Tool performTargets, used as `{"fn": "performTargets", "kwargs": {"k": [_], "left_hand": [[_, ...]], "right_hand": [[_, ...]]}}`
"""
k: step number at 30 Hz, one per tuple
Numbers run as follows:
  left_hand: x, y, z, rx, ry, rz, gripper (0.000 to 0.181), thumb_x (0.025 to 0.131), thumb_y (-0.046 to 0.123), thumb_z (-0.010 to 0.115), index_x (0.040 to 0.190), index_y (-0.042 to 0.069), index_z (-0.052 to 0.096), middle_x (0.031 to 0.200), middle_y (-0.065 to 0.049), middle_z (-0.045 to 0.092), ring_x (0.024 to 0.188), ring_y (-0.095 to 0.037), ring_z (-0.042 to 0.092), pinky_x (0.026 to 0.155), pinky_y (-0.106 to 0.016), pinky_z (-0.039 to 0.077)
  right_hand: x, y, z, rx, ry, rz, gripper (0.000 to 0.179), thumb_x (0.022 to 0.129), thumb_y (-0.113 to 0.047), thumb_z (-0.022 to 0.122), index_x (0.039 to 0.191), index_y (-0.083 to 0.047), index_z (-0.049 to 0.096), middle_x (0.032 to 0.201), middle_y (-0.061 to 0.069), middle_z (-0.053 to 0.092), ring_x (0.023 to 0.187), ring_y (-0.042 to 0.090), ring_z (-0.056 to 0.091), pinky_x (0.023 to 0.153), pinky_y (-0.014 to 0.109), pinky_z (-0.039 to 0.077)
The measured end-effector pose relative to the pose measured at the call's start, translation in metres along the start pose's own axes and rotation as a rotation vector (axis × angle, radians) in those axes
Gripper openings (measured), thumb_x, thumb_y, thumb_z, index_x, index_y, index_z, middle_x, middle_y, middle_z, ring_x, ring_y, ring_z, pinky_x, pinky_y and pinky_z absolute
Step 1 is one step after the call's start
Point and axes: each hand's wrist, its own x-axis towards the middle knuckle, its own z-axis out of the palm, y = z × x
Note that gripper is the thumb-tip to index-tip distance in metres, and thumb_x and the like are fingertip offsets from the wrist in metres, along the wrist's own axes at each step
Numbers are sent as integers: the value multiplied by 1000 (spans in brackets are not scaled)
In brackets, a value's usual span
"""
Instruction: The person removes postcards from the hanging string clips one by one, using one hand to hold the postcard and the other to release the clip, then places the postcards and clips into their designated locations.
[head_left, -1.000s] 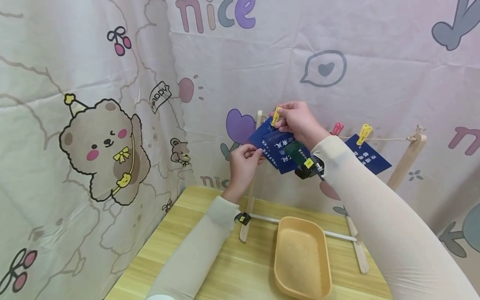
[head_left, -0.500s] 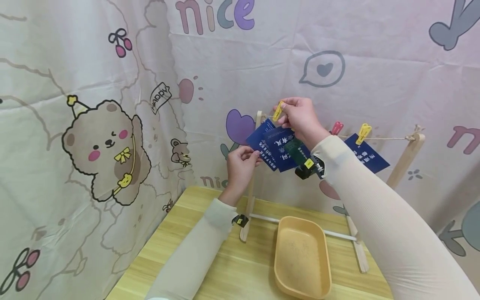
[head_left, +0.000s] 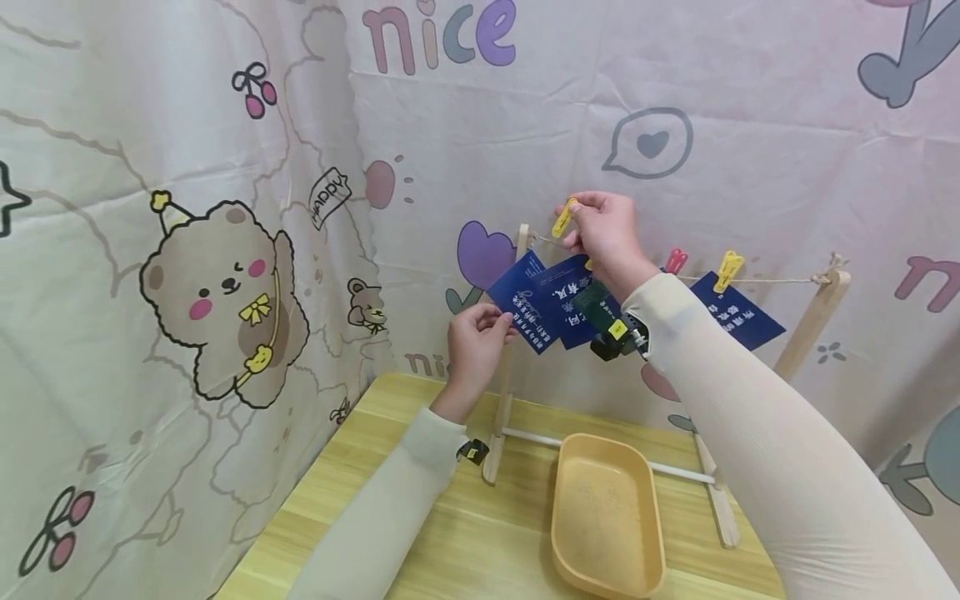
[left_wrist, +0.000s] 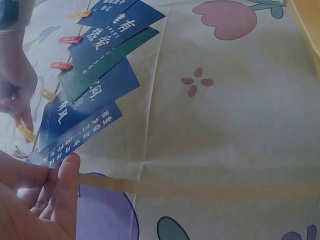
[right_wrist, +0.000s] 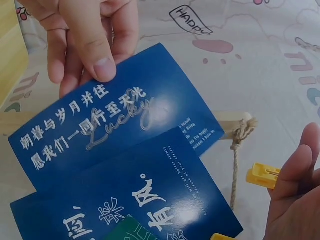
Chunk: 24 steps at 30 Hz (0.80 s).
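My left hand (head_left: 474, 346) pinches the lower left edge of a blue card with white lettering (head_left: 517, 300), thumb on the printed face in the right wrist view. This card overlaps another blue card (right_wrist: 150, 195) hanging beside it. Higher up, my right hand (head_left: 609, 233) pinches a yellow clothespin (head_left: 564, 218) between thumb and fingers, close to the twine (right_wrist: 234, 175) and apart from the held card's top corner. Down the line, in the left wrist view, a green card (left_wrist: 105, 65) and more blue cards hang from red clothespins (left_wrist: 70, 39) and yellow ones.
A wooden stand carries the twine between its left post (head_left: 522, 242) and right post (head_left: 813, 321). An orange-yellow tray (head_left: 656, 508) sits on the wood-grain table (head_left: 420, 500), near the stand's white crossbar (head_left: 678, 472). A printed cloth backdrop (head_left: 555, 125) rises close behind.
My right hand has moved the yellow clothespin up and slightly right, off the held card's top corner. My left hand has drawn the card a little down and left.
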Motion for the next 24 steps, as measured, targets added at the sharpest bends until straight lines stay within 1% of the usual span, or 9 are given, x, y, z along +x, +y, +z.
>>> {"fn": "performTargets", "kwargs": {"k": [3,6,8,10,12,15,18,20,24], "left_hand": [[-3,0,-5,8,2,5,9,101,4,76,100,-4,73,93,-19,80,79,-31,81,78,-46,70],[-7,-2,-11,17,6,6,9,102,4,76,100,-4,73,93,-20,80,81,-34,81,77,-43,70],[-9,-3,-15,15,9,6,8,102,3,75,100,-5,73,93,-21,79,80,-32,81,76,-40,70],[-12,-4,-20,18,13,8,8,101,2,75,100,-5,73,93,-21,79,78,-27,80,75,-37,69],[-14,-5,-25,23,20,11,7,101,2,75,100,-5,73,93,-22,80,77,-24,79,74,-35,69],[-18,-6,-32,34,24,23,8,101,1,75,101,-6,73,92,-22,79,76,-27,80,73,-35,69],[-23,-5,-39,55,29,33,8,101,2,75,101,-6,72,91,-22,79,75,-26,79,71,-32,69],[-27,-3,-43,68,32,40,8,101,2,75,101,-6,72,91,-22,79,73,-22,77,68,-28,68],[-35,2,-50,75,28,53,7,102,2,74,104,-5,73,91,-23,77,72,-18,74,67,-25,66]], "right_hand": [[-3,-1,-1,-7,9,-20,36,116,-11,49,148,1,60,146,19,69,50,5,58,51,17,51],[-8,-1,-4,-31,18,-39,37,116,-13,51,149,0,60,145,17,70,50,6,57,52,17,52],[-12,1,-5,-44,17,-58,37,116,-14,52,148,0,59,145,15,71,51,7,58,53,18,52],[-16,2,-7,-39,13,-83,36,115,-15,53,148,0,60,144,16,71,51,7,58,53,19,53],[-20,3,-8,-30,2,-124,37,115,-16,54,147,1,59,144,18,71,51,8,59,54,19,54],[-26,6,-11,-17,-25,-188,37,115,-16,54,147,1,59,144,19,70,51,9,59,54,20,55],[-34,9,-15,-8,-52,-234,36,114,-18,57,146,-2,60,142,17,72,51,11,60,55,20,56],[-39,12,-19,-12,-66,-259,36,113,-21,60,145,-5,63,140,16,73,52,12,60,56,21,58],[-53,19,-27,-52,-76,-304,37,111,-28,64,144,-11,66,137,15,75,56,13,63,60,22,60]]}}
